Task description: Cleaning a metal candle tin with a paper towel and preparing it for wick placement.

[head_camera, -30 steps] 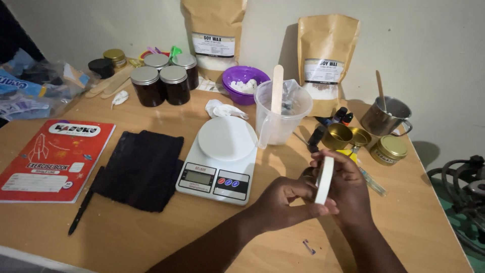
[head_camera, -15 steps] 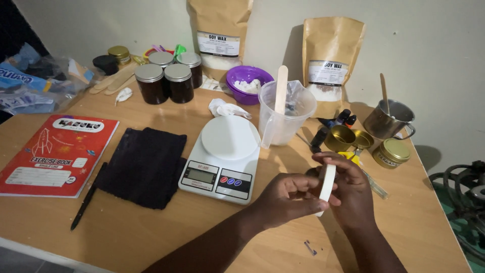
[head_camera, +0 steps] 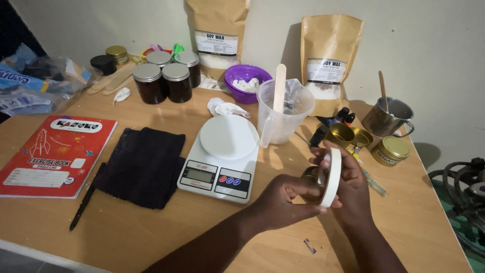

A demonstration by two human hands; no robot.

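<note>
1. Roll of white tape (head_camera: 331, 177), held on edge above the table's (head_camera: 419, 222) near right part, between both hands.
2. Right hand (head_camera: 353, 189), fingers curled over the roll's rim.
3. Left hand (head_camera: 285, 199), thumb and fingers closed on the roll's near side.
4. Kitchen scale (head_camera: 222, 154), just left of the hands.
5. Plastic measuring jug (head_camera: 283, 114), holding a wooden stick, beyond them.

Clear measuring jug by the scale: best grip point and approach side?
Judging by pose, grip the measuring jug around its lower body, from the right. It stands upright; the wooden stick blocks the rim, the scale crowds its left.
</note>
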